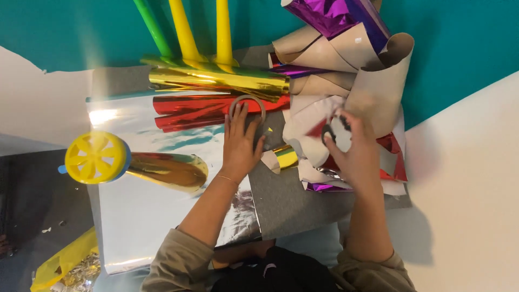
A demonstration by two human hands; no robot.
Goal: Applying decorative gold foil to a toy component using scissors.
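Note:
My left hand (pixel 239 146) lies flat, fingers apart, on the edge of a large silver foil sheet (pixel 140 205) and a grey felt sheet (pixel 286 200). Its fingertips touch a grey tape ring (pixel 247 100). My right hand (pixel 354 148) is blurred and holds a small round black and white object (pixel 336 131), possibly a tape roll, over crumpled white, red and purple foil scraps (pixel 316 127). A small gold foil piece (pixel 285 157) lies between the hands.
A gold foil roll (pixel 216 80) and red foil (pixel 189 111) lie beyond the left hand. Green and yellow plastic horns (pixel 184 30) stand at the back. A yellow wheel-topped cone (pixel 97 157) rests left. Purple and beige paper cones (pixel 346 38) pile at the back right.

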